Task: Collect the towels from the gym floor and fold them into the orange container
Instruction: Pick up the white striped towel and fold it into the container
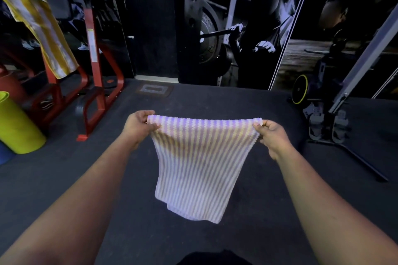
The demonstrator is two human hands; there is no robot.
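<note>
Your left hand (137, 123) and right hand (272, 133) each pinch a top corner of the striped towel (198, 163), which hangs limp above the gym floor (269, 211). It looks light and soft; keep each grip on its corner so the folds stay square.

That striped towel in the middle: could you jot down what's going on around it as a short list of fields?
towel in hand: striped towel, held up by its top corners, hanging over the floor
left hand: left hand pinches the top left corner
right hand: right hand pinches the top right corner
other towel: yellow towel draped over the red frame at the far left
nearby: green cylinder standing at the left edge
orange container: cannot tell from this view
</note>
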